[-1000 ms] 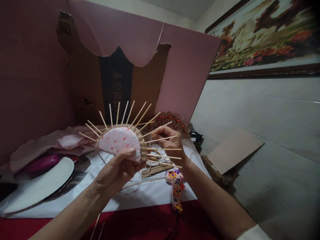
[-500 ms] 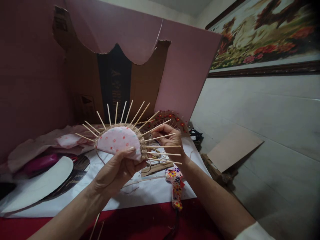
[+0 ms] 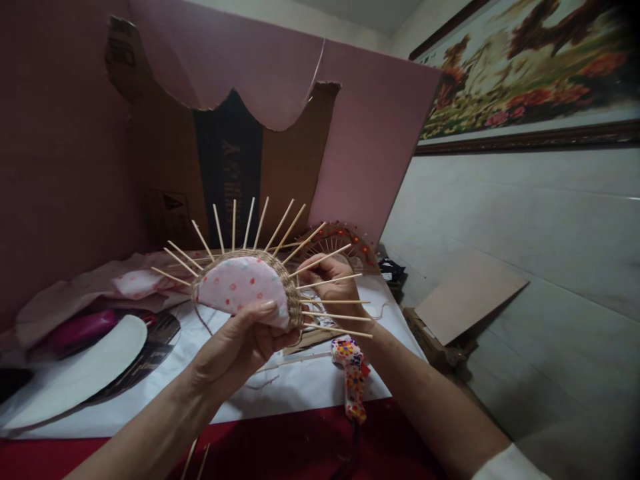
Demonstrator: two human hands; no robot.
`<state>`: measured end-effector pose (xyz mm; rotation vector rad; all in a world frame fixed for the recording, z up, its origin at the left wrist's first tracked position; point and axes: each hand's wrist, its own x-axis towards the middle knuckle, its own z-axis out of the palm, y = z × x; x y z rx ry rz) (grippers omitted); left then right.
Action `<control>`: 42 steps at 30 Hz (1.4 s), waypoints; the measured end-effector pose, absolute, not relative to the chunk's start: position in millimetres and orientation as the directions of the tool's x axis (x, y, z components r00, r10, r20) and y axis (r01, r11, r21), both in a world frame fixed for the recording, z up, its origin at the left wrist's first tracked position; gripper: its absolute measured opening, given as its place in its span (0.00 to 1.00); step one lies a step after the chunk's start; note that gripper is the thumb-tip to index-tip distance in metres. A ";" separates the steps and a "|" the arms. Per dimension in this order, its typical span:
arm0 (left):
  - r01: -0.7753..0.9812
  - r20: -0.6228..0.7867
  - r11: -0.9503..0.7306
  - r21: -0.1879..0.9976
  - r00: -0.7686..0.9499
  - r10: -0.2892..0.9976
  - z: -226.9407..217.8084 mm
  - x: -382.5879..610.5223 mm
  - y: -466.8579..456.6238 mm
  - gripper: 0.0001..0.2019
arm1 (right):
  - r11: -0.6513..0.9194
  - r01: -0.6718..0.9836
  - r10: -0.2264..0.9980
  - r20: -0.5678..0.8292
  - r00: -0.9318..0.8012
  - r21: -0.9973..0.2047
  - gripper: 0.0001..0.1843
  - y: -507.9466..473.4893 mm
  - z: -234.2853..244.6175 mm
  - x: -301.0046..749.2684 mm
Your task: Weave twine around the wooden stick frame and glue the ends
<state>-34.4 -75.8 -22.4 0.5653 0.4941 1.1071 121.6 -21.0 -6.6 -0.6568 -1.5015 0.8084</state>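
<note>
My left hand (image 3: 235, 350) grips the lower edge of a half-round craft piece (image 3: 243, 287) covered in pink dotted cloth, with a band of woven cord along its curved rim and several thin wooden sticks fanning outward. The piece is held upright above the table. My right hand (image 3: 334, 279) is behind the sticks on the right side, its fingers curled and pinched among them on a thin cord that I can barely make out. A loose strand of cord (image 3: 383, 312) trails off near my right wrist.
A flower-patterned glue gun (image 3: 353, 378) lies on the white sheet (image 3: 300, 387) over a red cloth. A white half-round cardboard cutout (image 3: 80, 370) and pink fabric (image 3: 115, 283) lie left. A second decorated woven piece (image 3: 345, 241) stands behind. Pink-covered cardboard boards rise at the back; a cardboard sheet (image 3: 467, 293) leans right.
The craft piece has shifted slightly right and tilted a little in my left hand. My right hand's fingers have moved a bit among the sticks.
</note>
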 end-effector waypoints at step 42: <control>-0.642 -0.044 0.229 0.731 0.291 0.956 -16.8 -34.8 -77.9 0.06 | 0.566 -0.025 0.820 0.565 -0.091 -0.824 0.11 -18.0 -15.1 123.1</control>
